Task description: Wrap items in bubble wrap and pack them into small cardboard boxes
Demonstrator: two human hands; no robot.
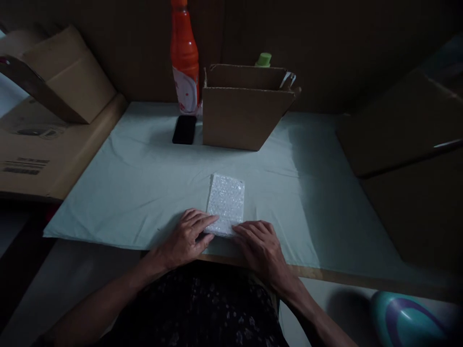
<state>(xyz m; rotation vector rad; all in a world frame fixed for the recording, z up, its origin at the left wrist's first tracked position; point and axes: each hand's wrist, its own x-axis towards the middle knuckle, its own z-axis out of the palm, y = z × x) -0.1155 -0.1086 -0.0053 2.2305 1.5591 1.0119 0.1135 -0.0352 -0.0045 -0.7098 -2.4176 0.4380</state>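
Observation:
A flat rectangular piece with a sparkly silver-white surface (226, 197) lies on the cloth near the table's front edge. Whether it is a glitter-covered notebook or a bubble-wrapped packet I cannot tell. My left hand (188, 235) grips its near left corner, index finger on top and thumb along the front edge. At the near right corner, my right hand (261, 243) holds it with the fingers bent over the edge; the right thumb is mostly hidden.
Pale green cloth (152, 178) covers the table. Behind stand an open cardboard box (235, 118), an orange bottle (185, 58), a black phone (184, 129) and a green cap (264, 60). Cardboard boxes (72, 72) flank the left, dark cartons (408, 135) the right. A teal ball (401, 318) sits below, right.

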